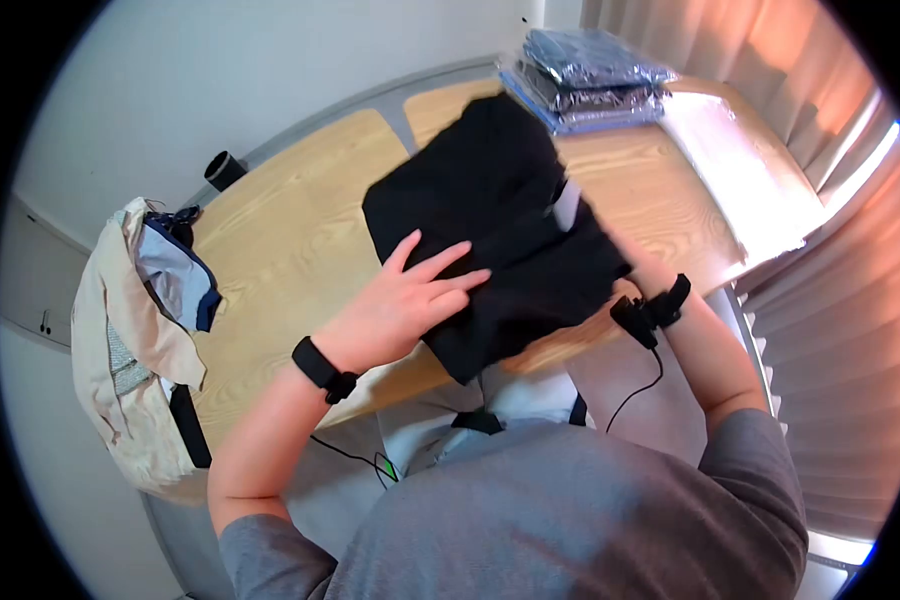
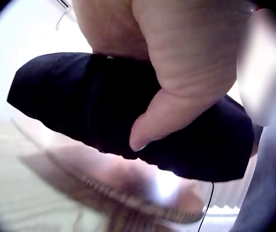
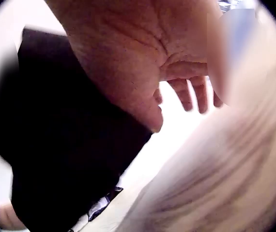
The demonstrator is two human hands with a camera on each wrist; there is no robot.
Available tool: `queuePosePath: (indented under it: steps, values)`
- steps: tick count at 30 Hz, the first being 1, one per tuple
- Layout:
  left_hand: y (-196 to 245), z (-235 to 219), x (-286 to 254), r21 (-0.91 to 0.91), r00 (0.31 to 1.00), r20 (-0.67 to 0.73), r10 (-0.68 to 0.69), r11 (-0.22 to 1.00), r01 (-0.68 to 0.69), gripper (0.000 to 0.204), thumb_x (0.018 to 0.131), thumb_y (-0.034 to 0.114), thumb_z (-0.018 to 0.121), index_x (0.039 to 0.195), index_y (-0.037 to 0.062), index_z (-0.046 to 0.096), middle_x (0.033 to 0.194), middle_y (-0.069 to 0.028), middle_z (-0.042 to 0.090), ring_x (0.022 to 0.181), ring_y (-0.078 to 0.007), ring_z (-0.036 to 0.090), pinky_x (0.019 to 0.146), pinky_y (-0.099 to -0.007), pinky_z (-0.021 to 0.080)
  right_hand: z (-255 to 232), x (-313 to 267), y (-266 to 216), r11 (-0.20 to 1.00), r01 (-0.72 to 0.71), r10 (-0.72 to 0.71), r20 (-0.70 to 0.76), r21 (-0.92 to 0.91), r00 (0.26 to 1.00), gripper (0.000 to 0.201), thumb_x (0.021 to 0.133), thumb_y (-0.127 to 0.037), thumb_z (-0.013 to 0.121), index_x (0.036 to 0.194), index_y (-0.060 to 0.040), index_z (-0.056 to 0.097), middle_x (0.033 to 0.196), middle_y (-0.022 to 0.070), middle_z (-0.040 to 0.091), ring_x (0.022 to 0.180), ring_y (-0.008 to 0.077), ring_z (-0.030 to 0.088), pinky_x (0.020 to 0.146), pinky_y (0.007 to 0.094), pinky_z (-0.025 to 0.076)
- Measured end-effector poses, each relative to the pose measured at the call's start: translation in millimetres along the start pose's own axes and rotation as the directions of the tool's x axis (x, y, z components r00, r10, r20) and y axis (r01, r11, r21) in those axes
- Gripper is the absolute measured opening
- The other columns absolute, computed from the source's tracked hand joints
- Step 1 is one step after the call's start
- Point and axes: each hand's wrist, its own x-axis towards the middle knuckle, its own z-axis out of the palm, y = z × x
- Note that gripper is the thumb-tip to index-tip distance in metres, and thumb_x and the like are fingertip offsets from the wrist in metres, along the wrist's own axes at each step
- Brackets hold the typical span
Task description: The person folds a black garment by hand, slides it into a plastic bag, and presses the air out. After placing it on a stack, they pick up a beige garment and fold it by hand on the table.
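Observation:
A folded black garment (image 1: 490, 220), with a white tag (image 1: 567, 205) near its right side, lies tilted over the table's front edge. My left hand (image 1: 400, 305) rests on its lower left part, fingers spread and fairly straight; in the left wrist view the thumb of that hand (image 2: 186, 63) lies across the black cloth (image 2: 60, 96). At the garment's right edge is my right hand (image 1: 645, 262), its fingers hidden in the head view. The right wrist view has the thumb of the right hand (image 3: 133, 63) against the cloth edge (image 3: 65, 130), its other fingers loosely extended beside it.
Plastic-wrapped packages (image 1: 595, 80) are stacked at the table's back right, near a shiny clear sheet (image 1: 745, 170). Several clothes (image 1: 135, 340) are heaped on the left end. A black cylinder (image 1: 225, 171) stands at the back left. Cables hang from both wrists near the front edge.

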Motion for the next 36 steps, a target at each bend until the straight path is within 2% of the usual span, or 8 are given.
queuePosePath:
  steps: [2, 4, 7, 12, 15, 22, 27, 36]
  values:
    - [4, 28, -16, -0.071, 0.993, 0.081, -0.082, 0.994, 0.088, 0.024, 0.064, -0.011, 0.052, 0.083, 0.0034, 0.05, 0.137, -0.0063, 0.047, 0.138, -0.0313, 0.025, 0.109, -0.0592, 0.019, -12, 12, 5, 0.88, -0.051, 0.052, -0.01, -0.472, 0.999, 0.034, 0.1, -0.019, 0.039, 0.126, -0.0013, 0.05, 0.118, 0.0111, 0.059, 0.104, 0.0191, 0.058, 0.092, 0.03, 0.048]
    - [6, 32, -21, -0.181, 0.949, 0.251, -0.193, 0.953, 0.242, 0.031, 0.064, -0.008, 0.049, 0.092, 0.0036, 0.051, 0.144, -0.0096, 0.037, 0.14, -0.035, 0.017, 0.11, -0.0601, 0.012, -36, 12, 33, 0.958, -0.231, 0.244, -0.061, 0.168, 0.968, 0.035, 0.098, -0.021, 0.041, 0.123, 0.0017, 0.05, 0.113, 0.0107, 0.061, 0.098, 0.0157, 0.058, 0.088, 0.0289, 0.047]
    - [16, 22, -21, -0.398, 0.934, 0.191, -0.303, 0.846, 0.356, 0.037, 0.063, -0.001, 0.051, 0.099, 0.0054, 0.049, 0.146, -0.0124, 0.034, 0.14, -0.0386, 0.016, 0.11, -0.0589, 0.009, -13, -5, 26, 0.933, -0.258, 0.266, 0.004, 0.249, 0.964, 0.038, 0.098, -0.028, 0.043, 0.119, 0.0023, 0.052, 0.111, 0.0126, 0.062, 0.096, 0.0137, 0.057, 0.088, 0.0271, 0.045]
    - [51, 49, -12, -0.106, 0.897, 0.088, -0.434, 0.891, 0.442, 0.089, 0.066, 0.046, 0.075, 0.141, 0.0224, 0.035, 0.15, -0.0162, 0.019, 0.138, -0.045, 0.012, 0.101, -0.0699, 0.016, 38, -24, 4, 0.975, -0.03, 0.029, -0.009, -0.22, 1.0, 0.067, 0.091, -0.035, 0.058, 0.137, 0.0065, 0.032, 0.133, 0.0188, 0.045, 0.122, 0.0225, 0.043, 0.103, 0.031, 0.033]
    - [61, 61, -6, -0.04, 0.824, 0.076, -0.561, 0.824, 0.565, 0.09, 0.062, 0.025, 0.081, 0.14, 0.0248, 0.037, 0.152, -0.0166, 0.013, 0.138, -0.0457, 0.01, 0.099, -0.0701, 0.021, 36, -31, 11, 0.892, 0.056, -0.082, -0.039, -0.449, 0.996, 0.066, 0.09, -0.032, 0.059, 0.136, 0.0069, 0.032, 0.133, 0.0199, 0.045, 0.121, 0.0257, 0.045, 0.103, 0.0321, 0.034]
    - [63, 67, 0, -0.312, 0.733, -0.036, -0.679, 0.704, 0.638, 0.086, 0.054, 0.006, 0.082, 0.132, 0.0186, 0.048, 0.15, -0.0236, 0.008, 0.136, -0.0501, 0.005, 0.107, -0.053, 0.027, -102, -39, -45, 0.678, -0.101, -0.194, -0.309, -0.728, 0.931, 0.054, 0.086, -0.037, 0.061, 0.121, 0.0026, 0.055, 0.112, 0.0205, 0.062, 0.102, 0.0272, 0.06, 0.089, 0.0336, 0.045]
    - [55, 66, 10, -0.259, 0.768, 0.0, -0.641, 0.741, 0.619, 0.087, 0.053, 0.008, 0.082, 0.132, 0.0178, 0.048, 0.149, -0.0257, 0.008, 0.136, -0.0511, 0.004, 0.107, -0.0539, 0.026, -260, -35, -39, 0.507, -0.503, -0.268, -0.683, -0.7, 0.68, 0.038, 0.076, -0.031, 0.07, 0.099, -0.0011, 0.067, 0.097, 0.0163, 0.068, 0.091, 0.026, 0.064, 0.083, 0.034, 0.049]
    - [39, 61, 31, -0.164, 0.809, 0.074, -0.584, 0.793, 0.587, 0.087, 0.058, 0.015, 0.082, 0.136, 0.0196, 0.043, 0.146, -0.0326, 0.008, 0.132, -0.0572, 0.006, 0.107, -0.0554, 0.027, -314, -13, 12, 0.27, -0.685, -0.327, -0.734, -0.676, 0.596, 0.027, 0.075, -0.029, 0.067, 0.088, -0.005, 0.069, 0.088, 0.0183, 0.067, 0.085, 0.0335, 0.064, 0.078, 0.0391, 0.051]
